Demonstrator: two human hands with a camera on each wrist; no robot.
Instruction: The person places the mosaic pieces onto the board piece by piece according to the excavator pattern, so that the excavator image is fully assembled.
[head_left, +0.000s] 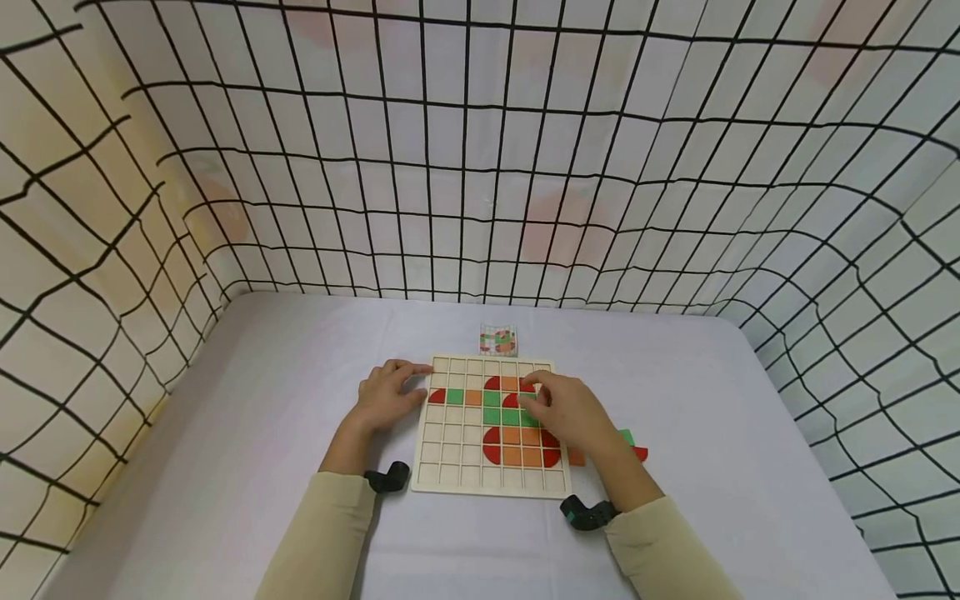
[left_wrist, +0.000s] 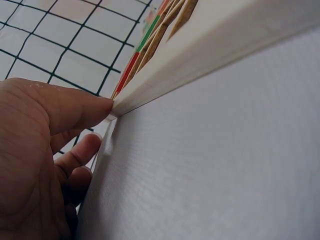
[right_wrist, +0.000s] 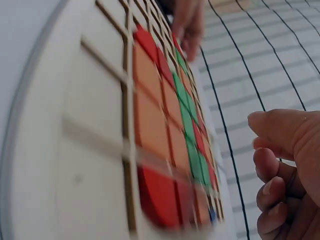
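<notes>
A pale wooden grid board [head_left: 453,475] lies before me, with red, green and orange pieces set in its squares. The left hand [head_left: 388,396] rests at the board's upper left side; its index finger touches the corner, and the thumb [left_wrist: 80,107] lies against the edge in the left wrist view. Over the upper right of the board is the right hand [head_left: 570,408], thumb and index finger spread near a red quarter-round piece [head_left: 527,386]. In the right wrist view, nothing shows between its fingers [right_wrist: 270,162]. The hand hides part of the right columns.
A small picture card [head_left: 498,341] with a coloured pattern lies behind the board. Loose green [head_left: 626,436], red [head_left: 641,453] and orange [head_left: 577,457] pieces lie to the right, partly under the right forearm. Black netting [head_left: 480,183] surrounds the white-covered table [head_left: 300,333] at the back and sides.
</notes>
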